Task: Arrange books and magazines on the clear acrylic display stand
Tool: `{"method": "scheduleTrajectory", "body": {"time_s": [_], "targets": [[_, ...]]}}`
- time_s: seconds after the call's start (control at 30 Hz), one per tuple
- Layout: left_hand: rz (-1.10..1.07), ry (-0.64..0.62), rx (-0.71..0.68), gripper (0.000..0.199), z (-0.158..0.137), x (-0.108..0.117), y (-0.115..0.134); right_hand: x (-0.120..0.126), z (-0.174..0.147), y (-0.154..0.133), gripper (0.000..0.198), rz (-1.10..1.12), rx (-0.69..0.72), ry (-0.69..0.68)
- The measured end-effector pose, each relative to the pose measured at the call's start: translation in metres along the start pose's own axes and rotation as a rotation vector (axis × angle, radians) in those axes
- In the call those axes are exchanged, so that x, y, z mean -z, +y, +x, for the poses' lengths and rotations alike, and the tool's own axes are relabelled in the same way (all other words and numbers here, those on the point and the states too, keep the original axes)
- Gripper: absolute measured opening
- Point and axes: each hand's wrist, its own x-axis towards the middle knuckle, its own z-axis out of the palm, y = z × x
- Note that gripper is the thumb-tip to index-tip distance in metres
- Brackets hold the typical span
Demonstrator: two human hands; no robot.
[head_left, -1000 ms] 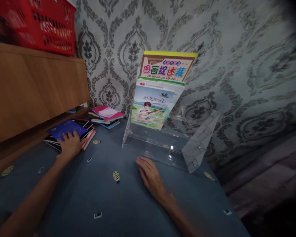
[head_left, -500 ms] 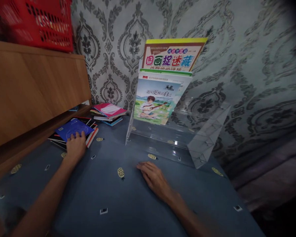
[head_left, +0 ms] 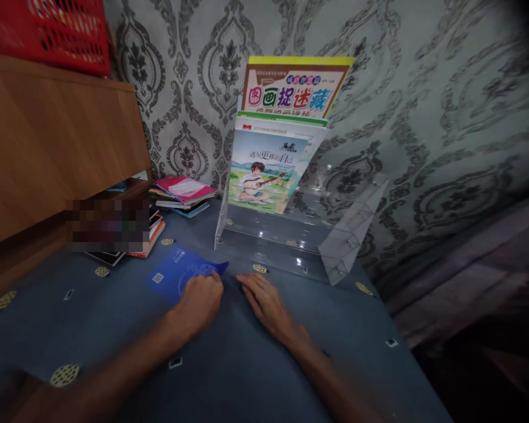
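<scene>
A broad table (head_left: pixel 229 364) under a blue-grey, pineapple-printed cloth spans the foreground. At one o'clock from the right hand (head_left: pixel 267 302) stands a stepped, clear plastic book rack (head_left: pixel 341 247). A thin, rectangular, bright blue booklet (head_left: pixel 178 271) is at eleven o'clock from the left hand (head_left: pixel 203 298), whose curled fingers grip its four-o'clock edge. From the right hand, loosely open above the cloth, it is at ten o'clock, just apart.

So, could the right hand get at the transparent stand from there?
Probably yes: the right hand is just in front of the transparent stand, with only the patterned cloth seen between them.
</scene>
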Motion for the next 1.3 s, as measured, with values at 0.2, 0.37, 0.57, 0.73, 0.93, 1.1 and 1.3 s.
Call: {"method": "scheduleTrajectory", "body": {"time_s": [0.2, 0.37, 0.57, 0.73, 0.93, 1.1, 1.3], "targets": [[-0.233, 0.006, -0.216, 0.039, 0.003, 0.001, 0.023, 0.001, -0.005, 0.005, 0.035, 0.035, -0.181, 0.160], [-0.348, 0.066, -0.346, 0.031, 0.011, -0.020, 0.005, -0.002, -0.006, 0.000, 0.039, -0.011, -0.149, -0.007], [-0.362, 0.186, -0.356, 0.035, 0.019, -0.054, -0.034, -0.003, -0.002, -0.006, 0.036, -0.099, -0.093, -0.212], [-0.121, 0.247, -0.096, 0.045, 0.028, -0.065, -0.084, -0.003, 0.001, -0.008, 0.027, -0.138, -0.083, -0.275], [-0.018, 0.247, 0.061, 0.048, 0.026, -0.060, -0.129, -0.001, 0.001, -0.011, 0.026, -0.145, -0.086, -0.272], [-0.006, 0.278, 0.022, 0.048, 0.029, -0.058, -0.134, -0.005, 0.006, -0.015, 0.027, -0.182, -0.106, -0.275], [-0.011, 0.285, -0.018, 0.043, 0.035, -0.045, -0.131, -0.026, 0.023, -0.039, 0.030, -0.200, -0.129, -0.334]]}}
